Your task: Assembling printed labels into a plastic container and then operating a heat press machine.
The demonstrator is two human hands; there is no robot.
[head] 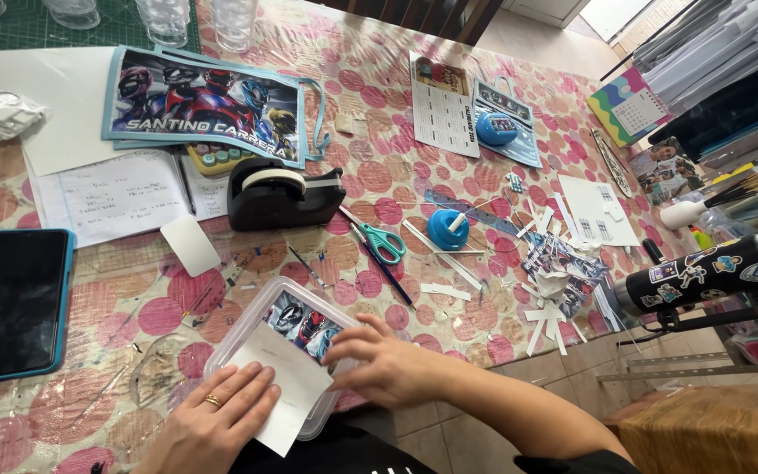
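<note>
A clear plastic box (247,323) sits at the table's near edge with colourful printed cards (302,321) inside. A white paper sheet (284,377) lies across the box. My left hand (212,420), with a ring on one finger, presses flat on the near end of that sheet. My right hand (386,362) rests on the box's right edge, fingers curled and touching the sheet and cards. Neither hand grips anything that I can make out.
A phone in a blue case (12,303) lies at left. Behind the box stand a black tape dispenser (278,195), teal-handled scissors (381,242), a blue glue bottle (447,228) and paper scraps (547,298). A stickered flask (712,272) lies at right. A printed banner (208,105) lies further back.
</note>
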